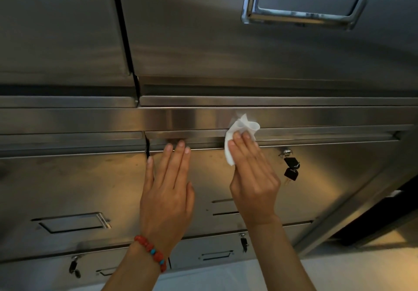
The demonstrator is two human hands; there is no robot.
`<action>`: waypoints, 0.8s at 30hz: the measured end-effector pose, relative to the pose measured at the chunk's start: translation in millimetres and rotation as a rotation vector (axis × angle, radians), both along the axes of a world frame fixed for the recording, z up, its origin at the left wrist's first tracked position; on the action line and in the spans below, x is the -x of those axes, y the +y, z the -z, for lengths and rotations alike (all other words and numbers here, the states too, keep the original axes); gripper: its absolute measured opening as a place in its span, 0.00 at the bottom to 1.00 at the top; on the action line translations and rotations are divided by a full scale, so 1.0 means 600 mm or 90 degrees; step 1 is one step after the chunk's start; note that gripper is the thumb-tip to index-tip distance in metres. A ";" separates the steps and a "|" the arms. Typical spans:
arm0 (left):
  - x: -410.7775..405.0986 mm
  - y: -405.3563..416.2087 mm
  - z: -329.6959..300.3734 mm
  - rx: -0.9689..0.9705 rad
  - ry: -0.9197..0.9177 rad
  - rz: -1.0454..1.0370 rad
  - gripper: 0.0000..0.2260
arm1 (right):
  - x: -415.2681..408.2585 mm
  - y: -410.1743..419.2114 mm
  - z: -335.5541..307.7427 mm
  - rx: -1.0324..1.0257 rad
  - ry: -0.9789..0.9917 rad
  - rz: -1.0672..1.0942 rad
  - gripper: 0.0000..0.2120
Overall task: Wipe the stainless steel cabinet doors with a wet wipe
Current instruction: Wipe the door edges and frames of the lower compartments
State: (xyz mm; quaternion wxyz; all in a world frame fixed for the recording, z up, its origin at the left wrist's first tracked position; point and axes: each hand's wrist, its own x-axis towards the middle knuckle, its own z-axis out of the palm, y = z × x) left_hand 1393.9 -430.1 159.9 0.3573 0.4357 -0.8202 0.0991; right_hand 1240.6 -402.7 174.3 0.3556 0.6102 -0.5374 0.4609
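A white wet wipe (235,132) lies crumpled against the top edge of a stainless steel cabinet door (328,177). My right hand (251,177) presses the wipe onto the door with straight fingers. My left hand (167,191), with a red bead bracelet at the wrist, rests flat on the same door near its left edge. The fingertips of both hands reach the recessed strip along the door's top.
Black keys (291,168) hang from a lock just right of my right hand. Another steel door (67,189) with a recessed handle lies to the left. Larger doors and a chrome handle (300,14) are above. Lower doors with locks sit below, over a pale floor.
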 end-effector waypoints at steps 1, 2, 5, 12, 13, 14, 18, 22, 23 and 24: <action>0.000 0.000 0.000 0.003 -0.002 0.001 0.24 | 0.005 0.002 -0.001 -0.003 0.016 0.006 0.17; 0.000 -0.001 0.001 0.006 -0.004 0.001 0.24 | 0.011 0.003 -0.001 -0.005 0.032 0.012 0.17; 0.001 -0.002 0.002 0.014 -0.001 0.004 0.24 | 0.031 0.009 0.000 -0.005 0.034 0.035 0.15; -0.001 0.000 0.001 0.024 0.008 0.003 0.24 | 0.079 0.025 0.001 0.008 0.007 0.098 0.13; -0.001 0.001 0.000 0.022 0.008 0.002 0.24 | 0.084 0.026 0.000 0.009 0.001 0.106 0.13; 0.000 0.003 -0.001 0.021 0.008 0.002 0.24 | 0.089 0.028 -0.001 0.011 -0.006 0.111 0.13; 0.002 0.005 -0.004 0.018 0.002 -0.003 0.24 | 0.095 0.033 -0.002 0.001 -0.005 0.117 0.13; 0.003 0.012 -0.008 0.003 -0.011 -0.021 0.25 | 0.093 0.033 -0.003 0.000 -0.008 0.113 0.15; 0.004 0.013 -0.009 -0.002 -0.008 -0.026 0.26 | 0.093 0.033 -0.002 0.000 -0.010 0.114 0.15; 0.005 0.016 -0.010 -0.003 -0.003 -0.029 0.26 | 0.092 0.033 -0.002 -0.001 -0.012 0.116 0.14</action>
